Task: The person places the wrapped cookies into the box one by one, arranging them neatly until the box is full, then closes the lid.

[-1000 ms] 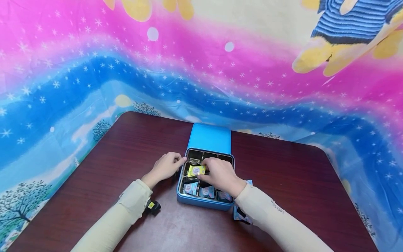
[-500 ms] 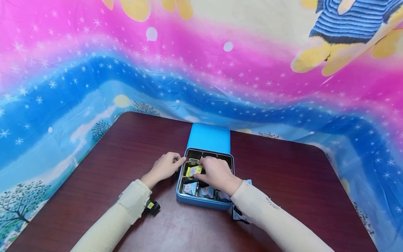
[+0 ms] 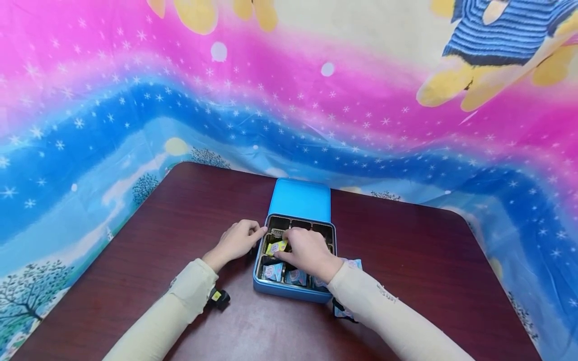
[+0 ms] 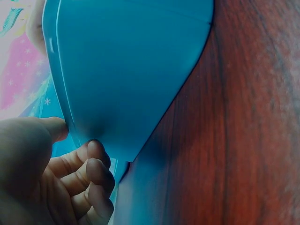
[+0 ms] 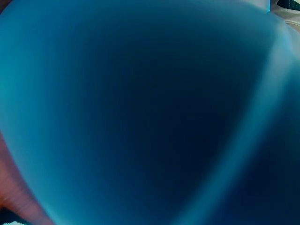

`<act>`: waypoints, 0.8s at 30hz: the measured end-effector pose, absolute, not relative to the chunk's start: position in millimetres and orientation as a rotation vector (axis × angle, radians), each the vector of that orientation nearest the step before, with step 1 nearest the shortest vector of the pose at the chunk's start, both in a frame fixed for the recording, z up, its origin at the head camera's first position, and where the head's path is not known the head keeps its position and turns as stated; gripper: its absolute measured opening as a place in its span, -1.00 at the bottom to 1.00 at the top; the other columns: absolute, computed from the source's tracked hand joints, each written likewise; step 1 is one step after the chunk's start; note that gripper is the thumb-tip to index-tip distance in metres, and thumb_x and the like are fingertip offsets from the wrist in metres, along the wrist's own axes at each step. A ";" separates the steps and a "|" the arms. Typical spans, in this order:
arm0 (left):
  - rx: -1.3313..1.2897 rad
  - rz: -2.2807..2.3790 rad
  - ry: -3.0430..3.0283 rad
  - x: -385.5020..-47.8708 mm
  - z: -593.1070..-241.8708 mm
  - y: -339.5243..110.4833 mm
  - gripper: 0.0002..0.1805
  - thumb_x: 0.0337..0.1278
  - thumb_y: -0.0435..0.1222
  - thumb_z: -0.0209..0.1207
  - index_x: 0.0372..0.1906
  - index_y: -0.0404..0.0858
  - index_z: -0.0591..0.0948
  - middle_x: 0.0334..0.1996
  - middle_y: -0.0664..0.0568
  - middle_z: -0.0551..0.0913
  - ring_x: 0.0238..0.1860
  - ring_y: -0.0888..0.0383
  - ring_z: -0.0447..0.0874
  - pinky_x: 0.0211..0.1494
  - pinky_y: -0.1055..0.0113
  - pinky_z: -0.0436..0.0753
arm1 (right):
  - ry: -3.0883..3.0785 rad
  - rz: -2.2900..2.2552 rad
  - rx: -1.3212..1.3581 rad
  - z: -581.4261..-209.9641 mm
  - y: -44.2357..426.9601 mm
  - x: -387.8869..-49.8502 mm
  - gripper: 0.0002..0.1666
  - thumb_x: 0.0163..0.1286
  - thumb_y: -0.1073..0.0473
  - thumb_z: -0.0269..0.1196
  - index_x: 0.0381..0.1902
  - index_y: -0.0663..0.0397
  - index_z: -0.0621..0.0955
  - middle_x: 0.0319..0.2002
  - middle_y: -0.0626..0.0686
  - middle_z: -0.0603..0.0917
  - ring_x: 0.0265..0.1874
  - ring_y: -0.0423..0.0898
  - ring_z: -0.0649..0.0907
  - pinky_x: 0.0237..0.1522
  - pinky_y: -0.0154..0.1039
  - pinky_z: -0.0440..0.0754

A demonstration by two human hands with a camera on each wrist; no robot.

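Note:
A blue tin box [image 3: 293, 292] stands on the table with its lid [image 3: 301, 199] swung back. Inside is a divided tray of dark compartments. At the tin's left edge, my left hand [image 3: 238, 240] holds the rim. In the left wrist view its thumb lies on the rim and its curled fingers [image 4: 99, 174] touch the outer wall. My right hand [image 3: 309, 250] reaches into the tin, pinching a yellow wrapped sweet [image 3: 276, 247] in the middle-left compartment. Its fingertips are partly hidden. Blue wrapped sweets [image 3: 273, 272] fill the front row.
More blue packets [image 3: 345, 311] lie right of the tin, partly under the right sleeve. A black wrist-camera piece [image 3: 220, 298] shows by the left sleeve. A patterned cloth [image 3: 289, 110] hangs behind the brown table [image 3: 397, 271]. The right wrist view shows only blurred blue surface.
My right hand has shifted slightly left and lower with the yellow sweet, which now sits further into the middle-left compartment. The left hand has stayed at the rim.

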State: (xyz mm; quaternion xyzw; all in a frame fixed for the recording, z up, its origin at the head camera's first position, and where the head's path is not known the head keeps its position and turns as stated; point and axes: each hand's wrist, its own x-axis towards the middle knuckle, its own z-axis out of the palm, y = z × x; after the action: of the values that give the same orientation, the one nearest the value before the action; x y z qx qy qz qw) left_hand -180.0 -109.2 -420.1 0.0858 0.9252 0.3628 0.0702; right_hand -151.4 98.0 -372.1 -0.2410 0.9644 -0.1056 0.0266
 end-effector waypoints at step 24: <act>0.244 1.081 2.811 -178.2 -420.3 -109.9 -0.59 0.46 0.06 0.07 -0.52 -0.02 0.60 -0.66 0.17 0.56 -0.61 0.21 0.50 -0.45 0.27 0.40 | 3.023 -0.445 -0.748 -367.6 111.7 -149.2 -0.58 0.28 -0.17 0.41 -0.07 -0.04 0.70 -0.34 -0.08 0.74 -0.55 -0.28 0.55 -0.61 -0.35 0.43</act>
State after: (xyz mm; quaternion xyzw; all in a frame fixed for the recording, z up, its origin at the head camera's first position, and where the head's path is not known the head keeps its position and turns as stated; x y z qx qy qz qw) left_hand -178.2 -109.9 -420.3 0.0807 0.9286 0.3573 0.0601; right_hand -149.2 111.7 -367.6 -0.2377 0.9610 -0.1415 -0.0020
